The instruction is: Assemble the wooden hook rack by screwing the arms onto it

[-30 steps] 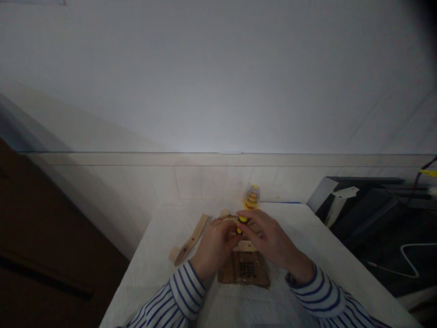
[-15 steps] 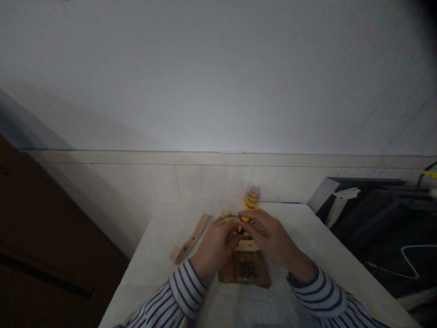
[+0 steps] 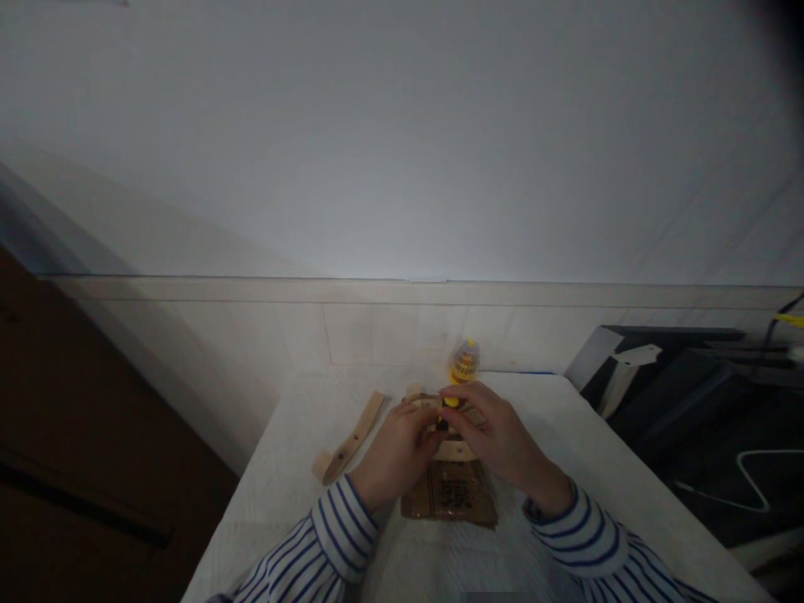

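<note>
My left hand (image 3: pixel 399 456) and my right hand (image 3: pixel 496 435) meet over the middle of the table, their fingertips pinched together around a small yellow-and-black screwdriver (image 3: pixel 450 402). Its lower part is hidden by my fingers. Directly below lies a brown package (image 3: pixel 449 494) with dark printed characters and a shiny, clear-looking wrap. Across its upper part runs a pale wooden strip (image 3: pixel 456 452) with small dark holes or screws. More of the wooden pieces show behind my fingertips, partly covered.
Left of my hands lies a pale strip (image 3: pixel 357 437) with dark dots and a curled end. A yellow cone-shaped bit holder (image 3: pixel 465 362) with a clear cover stands at the back of the white-covered table (image 3: pixel 264 486). Dark panels (image 3: pixel 697 410) lean at the right.
Both hands stay over the package with the screwdriver between them. My right fingers have shifted slightly around its yellow end, and my right wrist has moved a little left.
</note>
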